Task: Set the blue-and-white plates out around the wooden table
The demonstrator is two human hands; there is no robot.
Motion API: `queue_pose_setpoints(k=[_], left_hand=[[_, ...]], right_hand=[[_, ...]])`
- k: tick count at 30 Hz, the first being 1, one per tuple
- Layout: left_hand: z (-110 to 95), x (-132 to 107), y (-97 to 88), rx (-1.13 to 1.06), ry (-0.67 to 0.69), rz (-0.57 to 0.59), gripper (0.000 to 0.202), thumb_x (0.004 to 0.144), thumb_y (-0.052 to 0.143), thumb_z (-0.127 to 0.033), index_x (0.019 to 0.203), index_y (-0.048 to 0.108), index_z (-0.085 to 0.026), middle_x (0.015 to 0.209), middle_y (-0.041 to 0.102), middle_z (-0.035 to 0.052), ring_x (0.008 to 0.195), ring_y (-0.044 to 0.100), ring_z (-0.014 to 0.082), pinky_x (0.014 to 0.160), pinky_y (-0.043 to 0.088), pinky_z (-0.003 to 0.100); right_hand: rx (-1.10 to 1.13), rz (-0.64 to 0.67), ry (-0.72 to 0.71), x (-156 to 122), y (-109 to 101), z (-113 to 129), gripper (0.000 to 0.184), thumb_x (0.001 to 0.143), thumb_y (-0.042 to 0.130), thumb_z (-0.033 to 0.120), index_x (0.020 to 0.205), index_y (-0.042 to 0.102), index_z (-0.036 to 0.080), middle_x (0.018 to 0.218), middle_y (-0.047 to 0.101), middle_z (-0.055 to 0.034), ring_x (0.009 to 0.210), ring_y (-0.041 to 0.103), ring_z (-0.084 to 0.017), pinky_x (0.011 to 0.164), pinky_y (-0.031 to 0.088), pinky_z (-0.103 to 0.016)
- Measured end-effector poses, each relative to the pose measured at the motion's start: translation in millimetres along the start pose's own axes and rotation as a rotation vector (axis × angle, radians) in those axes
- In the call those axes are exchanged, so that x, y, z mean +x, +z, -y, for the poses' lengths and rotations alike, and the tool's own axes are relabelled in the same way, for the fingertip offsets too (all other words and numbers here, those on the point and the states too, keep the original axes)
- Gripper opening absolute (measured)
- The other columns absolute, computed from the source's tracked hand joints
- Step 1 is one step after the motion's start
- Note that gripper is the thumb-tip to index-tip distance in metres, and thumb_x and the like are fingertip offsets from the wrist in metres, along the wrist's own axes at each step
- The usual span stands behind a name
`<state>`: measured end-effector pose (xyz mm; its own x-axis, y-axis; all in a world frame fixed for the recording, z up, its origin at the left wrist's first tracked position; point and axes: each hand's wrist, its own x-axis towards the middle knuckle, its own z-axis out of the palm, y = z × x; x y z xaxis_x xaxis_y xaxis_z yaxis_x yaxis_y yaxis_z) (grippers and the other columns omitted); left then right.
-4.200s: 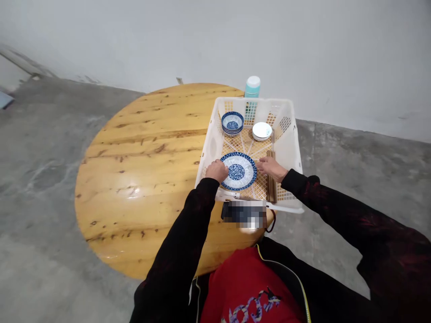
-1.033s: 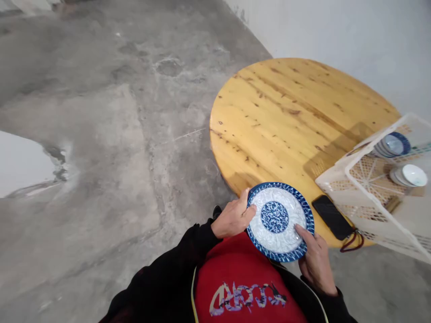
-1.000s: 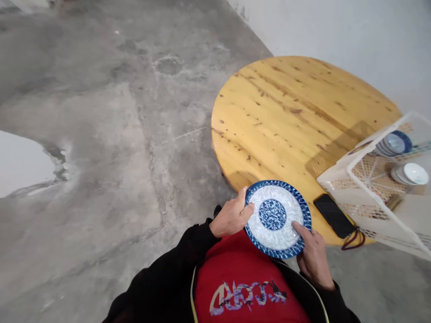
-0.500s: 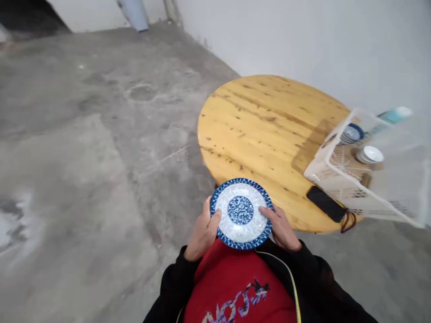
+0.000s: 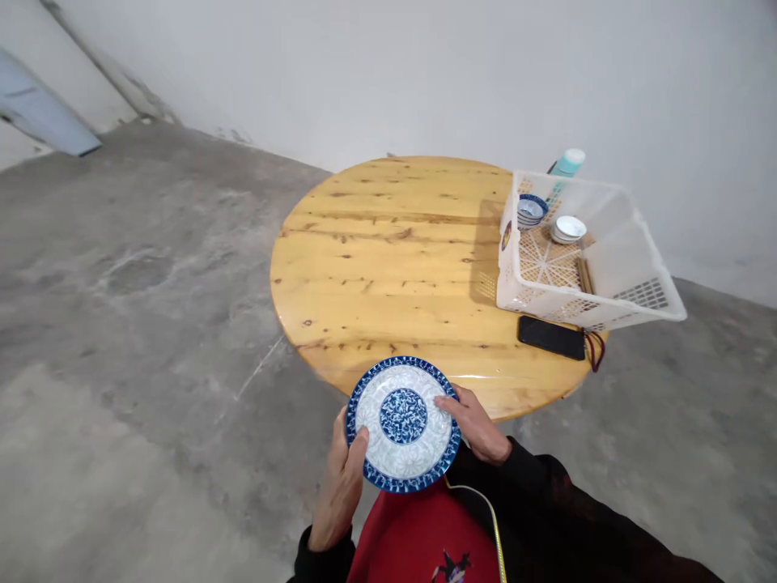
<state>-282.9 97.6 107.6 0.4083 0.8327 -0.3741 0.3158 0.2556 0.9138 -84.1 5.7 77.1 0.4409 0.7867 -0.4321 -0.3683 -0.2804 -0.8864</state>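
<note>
A round blue-and-white patterned plate [image 5: 403,415] is held in front of my body, at the near edge of the wooden table [image 5: 376,267]. My left hand [image 5: 343,470] grips its left rim, thumb on top and fingers hidden beneath. On the right rim, my right hand [image 5: 477,423] is closed the same way, its thumb lying on the white band. Whether this is one plate or a stack, I cannot tell.
A white plastic basket [image 5: 507,279] stands on the table's right side, holding blue-rimmed bowls [image 5: 532,210], small white dishes [image 5: 569,228] and brown sticks [image 5: 585,276]. A black phone [image 5: 551,338] lies before it. Behind stands a turquoise bottle [image 5: 567,165] near the wall.
My view has swung to the right, so the table and basket sit further left in the picture. Both hands keep their hold on the plate.
</note>
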Motion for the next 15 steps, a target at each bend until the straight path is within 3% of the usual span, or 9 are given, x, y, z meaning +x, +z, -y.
queue_pose_setpoints(k=[4, 8, 11, 15], left_hand=[[-5.7, 51.5, -6.0, 0.097, 0.006, 0.099, 0.062, 0.089, 0.046, -0.054, 0.14, 0.039, -0.021, 0.134, 0.056, 0.0111, 0.129, 0.049, 0.0267, 0.108, 0.041, 0.04], [-10.5, 98.8, -13.3, 0.227, -0.008, 0.197, 0.063, 0.09, 0.043, -0.056, 0.144, 0.035, -0.025, 0.136, 0.054, 0.0103, 0.139, 0.036, 0.0272, 0.114, 0.034, 0.044], [-15.6, 132.5, -24.8, 0.317, 0.006, 0.273, 0.063, 0.085, 0.049, -0.06, 0.139, 0.043, -0.027, 0.137, 0.054, 0.0096, 0.144, 0.028, 0.0286, 0.117, 0.028, 0.047], [-25.8, 170.0, -36.6, 0.388, 0.018, 0.356, 0.062, 0.08, 0.056, -0.062, 0.13, 0.053, -0.025, 0.14, 0.051, 0.0104, 0.145, 0.026, 0.0301, 0.119, 0.025, 0.047]], right_hand=[[0.054, -0.071, -0.011, 27.8, 6.7, 1.7, 0.026, 0.079, 0.065, 0.038, 0.091, 0.065, 0.015, 0.084, 0.068, -0.0031, 0.078, 0.06, -0.021, 0.074, 0.047, -0.033], [0.029, -0.22, -0.034, 54.1, 12.8, 7.2, 0.026, 0.078, 0.066, 0.04, 0.084, 0.064, 0.016, 0.083, 0.067, -0.0031, 0.079, 0.058, -0.021, 0.071, 0.045, -0.031], [0.07, -0.322, -0.019, 71.7, 20.6, 9.3, 0.028, 0.077, 0.066, 0.042, 0.085, 0.065, 0.015, 0.083, 0.067, -0.0035, 0.078, 0.058, -0.021, 0.07, 0.045, -0.031], [0.125, -0.366, -0.013, 91.8, 32.9, 9.5, 0.029, 0.079, 0.064, 0.041, 0.092, 0.066, 0.015, 0.084, 0.067, -0.004, 0.08, 0.058, -0.022, 0.072, 0.045, -0.032]])
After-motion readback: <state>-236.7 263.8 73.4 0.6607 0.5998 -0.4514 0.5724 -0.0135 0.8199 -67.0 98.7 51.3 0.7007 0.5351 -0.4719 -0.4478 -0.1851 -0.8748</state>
